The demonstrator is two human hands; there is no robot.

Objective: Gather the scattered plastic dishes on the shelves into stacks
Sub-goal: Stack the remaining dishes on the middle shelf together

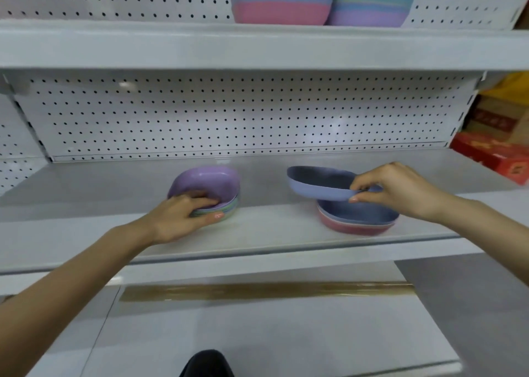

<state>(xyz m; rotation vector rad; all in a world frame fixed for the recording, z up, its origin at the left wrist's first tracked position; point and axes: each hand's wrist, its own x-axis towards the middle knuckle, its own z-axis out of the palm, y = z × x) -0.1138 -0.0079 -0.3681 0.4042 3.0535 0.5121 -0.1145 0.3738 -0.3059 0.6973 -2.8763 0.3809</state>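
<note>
- Blue shallow plastic dish [317, 183] hangs tilted above the small blue-and-red dish stack [357, 219] on the middle white shelf [257, 233]; the right hand [398, 189] pinches its near rim, probably to lift it away.
- Left hand [183, 213] grips the purple-topped pastel dish stack [207, 186], likely steadying it to receive the dish.
- Two tall bowl stacks [320, 1] stand on the shelf above.

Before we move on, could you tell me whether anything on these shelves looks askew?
The purple dish atop the left stack, which the left hand grips, sits tilted, not nested. The right hand pinches a blue dish, tilted, above the right stack.
</note>
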